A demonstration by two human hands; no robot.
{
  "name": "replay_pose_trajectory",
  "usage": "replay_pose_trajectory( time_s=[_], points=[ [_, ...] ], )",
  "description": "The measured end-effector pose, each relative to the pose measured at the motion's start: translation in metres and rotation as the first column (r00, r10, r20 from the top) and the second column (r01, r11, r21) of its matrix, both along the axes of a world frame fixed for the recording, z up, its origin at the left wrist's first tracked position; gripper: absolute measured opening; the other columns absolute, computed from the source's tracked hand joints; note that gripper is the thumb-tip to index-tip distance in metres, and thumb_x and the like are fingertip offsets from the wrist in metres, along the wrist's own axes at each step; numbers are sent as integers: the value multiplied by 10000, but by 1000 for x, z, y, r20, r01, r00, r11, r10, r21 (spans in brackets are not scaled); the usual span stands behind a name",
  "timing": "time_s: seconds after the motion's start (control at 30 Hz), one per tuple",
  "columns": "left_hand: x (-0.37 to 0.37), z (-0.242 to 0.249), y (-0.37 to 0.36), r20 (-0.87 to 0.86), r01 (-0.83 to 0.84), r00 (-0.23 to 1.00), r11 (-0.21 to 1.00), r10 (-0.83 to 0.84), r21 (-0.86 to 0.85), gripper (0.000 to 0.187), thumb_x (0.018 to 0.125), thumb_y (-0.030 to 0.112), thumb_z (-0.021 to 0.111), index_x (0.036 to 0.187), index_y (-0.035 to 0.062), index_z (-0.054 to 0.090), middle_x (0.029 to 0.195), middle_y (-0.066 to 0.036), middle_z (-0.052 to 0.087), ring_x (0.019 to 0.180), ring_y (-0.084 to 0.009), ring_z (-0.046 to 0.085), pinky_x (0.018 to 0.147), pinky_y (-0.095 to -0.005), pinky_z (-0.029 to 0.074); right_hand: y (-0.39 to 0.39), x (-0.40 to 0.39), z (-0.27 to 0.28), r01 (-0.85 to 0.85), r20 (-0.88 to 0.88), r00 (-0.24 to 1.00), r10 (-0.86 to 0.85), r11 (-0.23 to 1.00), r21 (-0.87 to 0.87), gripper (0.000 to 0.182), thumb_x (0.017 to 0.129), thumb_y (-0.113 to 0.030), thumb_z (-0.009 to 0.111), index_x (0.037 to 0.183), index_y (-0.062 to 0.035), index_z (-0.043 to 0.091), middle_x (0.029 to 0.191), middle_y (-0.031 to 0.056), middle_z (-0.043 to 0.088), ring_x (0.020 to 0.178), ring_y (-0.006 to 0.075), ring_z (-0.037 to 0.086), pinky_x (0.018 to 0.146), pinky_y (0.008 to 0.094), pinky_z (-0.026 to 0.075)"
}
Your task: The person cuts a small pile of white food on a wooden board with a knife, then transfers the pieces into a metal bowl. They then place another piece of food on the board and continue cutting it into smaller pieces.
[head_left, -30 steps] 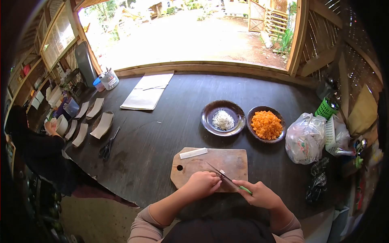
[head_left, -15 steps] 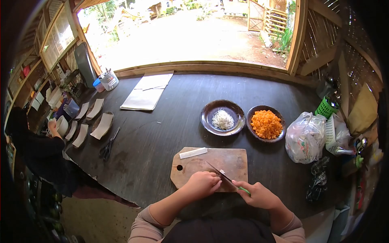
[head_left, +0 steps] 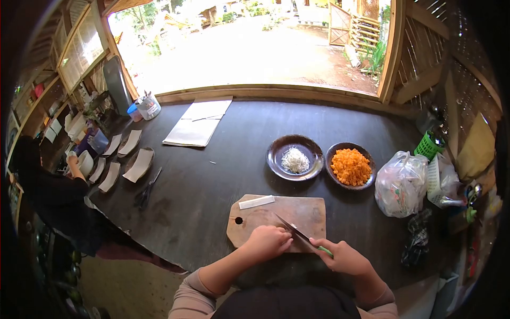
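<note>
My right hand [head_left: 344,257] grips the green handle of a knife [head_left: 295,228], whose blade slants up and to the left over the wooden cutting board [head_left: 249,229]. My left hand [head_left: 269,242] rests on the board just left of the blade, fingers curled together. A small whitish bit shows by the blade; whatever the left fingers press on is hidden under them. Near the board's top left edge lies a flat white strip [head_left: 256,202]. Beyond the board, a dark plate [head_left: 273,166] bears a heap of fine white shreds [head_left: 295,160].
A dark bowl of orange chopped food [head_left: 350,166] and a filled plastic bag [head_left: 401,185] stand to the right. On the left are scissors [head_left: 147,190], several curved pale pieces [head_left: 139,165] and paper sheets [head_left: 194,127]. Another person [head_left: 53,196] stands at the far left beside a white bowl.
The whole view has shifted slightly. Both hands stay in nearly the same place on the board, with the knife still beside the left fingers.
</note>
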State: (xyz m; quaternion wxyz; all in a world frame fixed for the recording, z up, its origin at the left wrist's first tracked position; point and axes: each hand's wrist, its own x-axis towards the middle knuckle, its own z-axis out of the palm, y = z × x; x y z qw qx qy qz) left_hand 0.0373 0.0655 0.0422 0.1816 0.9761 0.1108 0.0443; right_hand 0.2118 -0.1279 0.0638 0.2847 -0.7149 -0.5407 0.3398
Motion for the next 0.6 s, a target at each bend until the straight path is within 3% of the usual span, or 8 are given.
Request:
replay_pose_trajectory(
  time_s=[0.27,0.33,0.47,0.6],
  points=[
    [1,-6,11,65,40,997,987,-30,-157,194,899,225,619,962,74,722,841,-114,656,785,-318,654,692,-431,524,5,-11,-10,6,41,999,-11,995,103,413,931,-168,612,1337,-202,543,591,231,568,517,405,595,514,453,480],
    [1,-8,15,160,98,985,975,-66,-199,192,900,204,620,992,67,718,863,-122,655,801,-321,651,689,-433,519,5,-13,-11,37,8,999,-38,991,128,435,930,-159,610,1356,-195,532,636,244,594,570,420,618,534,458,491],
    [2,-2,16,186,83,981,980,-49,-180,170,895,170,630,997,58,708,846,-120,644,795,-316,644,672,-407,519,5,-13,-9,97,-18,995,-95,979,177,450,929,-153,614,1368,-191,529,681,257,614,617,432,631,562,459,501],
    [5,3,24,361,101,931,985,-43,-143,121,853,123,692,954,57,695,807,-98,628,735,-288,637,644,-371,515,4,-15,-5,83,-63,995,-76,990,114,440,932,-143,610,1364,-182,538,739,267,633,667,433,650,601,449,523]
  ],
)
